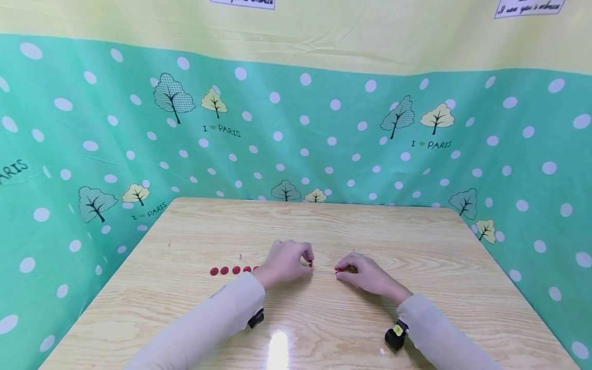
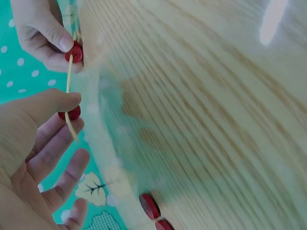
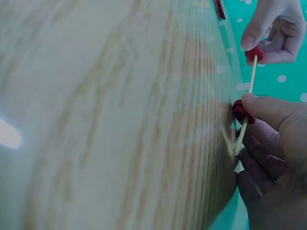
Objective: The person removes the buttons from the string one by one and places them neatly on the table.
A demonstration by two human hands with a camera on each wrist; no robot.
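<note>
My left hand pinches a red button between thumb and forefinger; its other fingers are spread. A thin pale-yellow cord passes through this button, and a short end sticks out beyond it. The cord runs straight across to my right hand, which pinches red buttons on it, seemingly two together. Past the right fingertips the cord bends and trails down in the right wrist view. Both hands are just above the table, a short gap apart.
A row of several loose red buttons lies on the wooden table, left of the left hand and partly hidden behind it. A green dotted cloth hangs behind the table and along its sides. Light glares off the near tabletop.
</note>
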